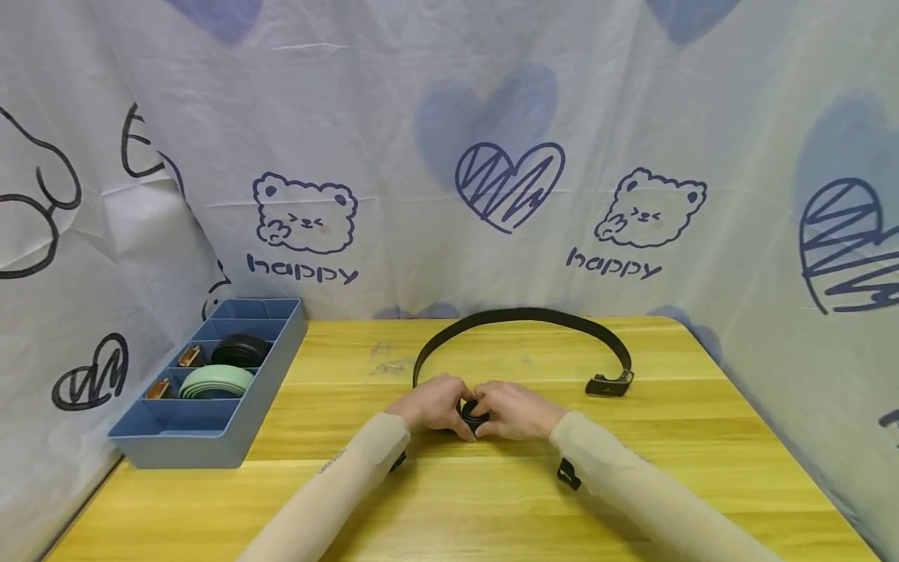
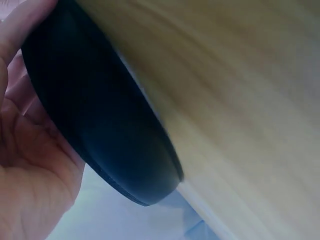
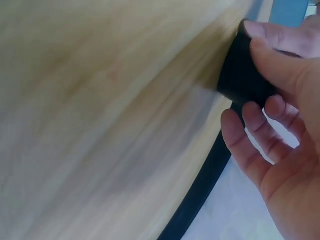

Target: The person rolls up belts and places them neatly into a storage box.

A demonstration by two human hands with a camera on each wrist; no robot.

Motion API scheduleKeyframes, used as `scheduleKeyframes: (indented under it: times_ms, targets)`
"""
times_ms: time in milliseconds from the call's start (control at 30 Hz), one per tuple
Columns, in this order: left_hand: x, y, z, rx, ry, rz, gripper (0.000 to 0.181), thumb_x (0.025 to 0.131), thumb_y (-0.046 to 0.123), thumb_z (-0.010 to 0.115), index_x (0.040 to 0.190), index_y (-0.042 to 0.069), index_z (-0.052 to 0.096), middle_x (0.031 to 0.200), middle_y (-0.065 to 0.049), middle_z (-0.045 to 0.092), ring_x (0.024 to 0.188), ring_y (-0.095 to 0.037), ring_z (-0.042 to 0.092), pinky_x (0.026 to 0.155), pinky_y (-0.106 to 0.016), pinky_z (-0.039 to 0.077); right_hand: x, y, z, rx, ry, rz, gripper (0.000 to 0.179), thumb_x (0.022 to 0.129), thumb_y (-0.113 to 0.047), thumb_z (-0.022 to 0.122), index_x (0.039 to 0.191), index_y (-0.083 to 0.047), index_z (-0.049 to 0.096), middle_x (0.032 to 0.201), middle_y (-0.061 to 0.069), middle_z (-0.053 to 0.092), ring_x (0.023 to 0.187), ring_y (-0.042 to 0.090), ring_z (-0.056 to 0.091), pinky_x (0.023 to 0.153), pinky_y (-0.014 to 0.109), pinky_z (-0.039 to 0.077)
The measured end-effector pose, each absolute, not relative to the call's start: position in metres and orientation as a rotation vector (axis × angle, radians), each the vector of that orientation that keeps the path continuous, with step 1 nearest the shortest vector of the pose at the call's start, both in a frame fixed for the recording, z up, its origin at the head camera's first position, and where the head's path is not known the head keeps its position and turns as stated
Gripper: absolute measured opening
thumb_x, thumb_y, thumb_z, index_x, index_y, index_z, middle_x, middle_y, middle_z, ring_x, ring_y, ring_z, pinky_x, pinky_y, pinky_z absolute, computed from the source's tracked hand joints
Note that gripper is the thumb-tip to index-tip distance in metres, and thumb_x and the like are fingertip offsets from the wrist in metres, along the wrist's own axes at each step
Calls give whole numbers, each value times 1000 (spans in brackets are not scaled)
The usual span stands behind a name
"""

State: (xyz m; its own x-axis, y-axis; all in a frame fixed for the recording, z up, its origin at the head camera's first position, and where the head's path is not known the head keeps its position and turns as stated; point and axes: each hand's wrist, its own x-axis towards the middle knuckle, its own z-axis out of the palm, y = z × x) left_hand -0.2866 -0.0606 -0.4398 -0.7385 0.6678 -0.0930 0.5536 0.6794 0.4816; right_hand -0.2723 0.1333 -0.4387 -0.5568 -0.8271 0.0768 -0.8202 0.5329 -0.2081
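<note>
A black belt (image 1: 523, 314) stands on its edge on the wooden table, curving in a wide arc behind both hands. At its right end is a dark buckle (image 1: 608, 385). The near end is wound into a small coil (image 1: 473, 412) between the hands. My left hand (image 1: 437, 402) holds the coil's left side, and in the left wrist view the strap (image 2: 100, 110) runs past its thumb and palm. From the right, my right hand (image 1: 518, 410) pinches the coil; the right wrist view shows thumb and fingers on the black roll (image 3: 242, 72). Fingers partly hide the coil.
At the left of the table sits a blue-grey divided box (image 1: 270, 390). Its compartments hold a rolled black belt (image 1: 241, 350), a rolled light green belt (image 1: 216, 380) and brownish metallic buckles (image 1: 190, 356). A printed white curtain (image 1: 400, 234) closes off the back and sides.
</note>
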Motion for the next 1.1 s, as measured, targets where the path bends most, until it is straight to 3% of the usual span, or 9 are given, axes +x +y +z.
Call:
scheduleKeyframes:
  times_ms: [167,400,600,867,1100]
  targets:
    - [-285,-61,-438,967,2631,591,33,71,33,89,99,22,76,87,11,71,65,-3,57,63,-20,47,-271,133,-436,-1496,2702,-306,20,88,-26,74,105,-17,77,99,-5,61,89,9,54,81,27,49]
    - [-287,-66,-434,965,2538,556,48,74,28,88,117,18,70,100,7,70,79,-4,59,73,-22,50,-273,133,-436,-1570,2688,-231,22,86,-27,75,106,-16,77,109,-2,66,93,11,55,83,28,49]
    - [-288,-64,-434,999,2546,623,41,74,31,87,111,21,73,103,8,72,79,-1,61,72,-20,49,-271,135,-434,-1542,2694,-241,20,87,-27,75,105,-17,77,106,-3,64,93,9,57,84,27,50]
    - [-285,-61,-435,975,2610,633,32,69,35,90,95,21,78,87,9,74,59,-2,57,59,-19,47,-269,135,-435,-1523,2684,-292,22,87,-33,73,104,-20,76,96,-7,60,80,2,50,73,20,46]
    - [-284,-63,-433,1012,2581,567,41,71,31,89,107,18,74,90,10,71,68,-2,58,64,-20,48,-267,136,-433,-1516,2662,-290,22,87,-29,74,106,-17,77,97,-5,62,85,5,52,79,24,47]
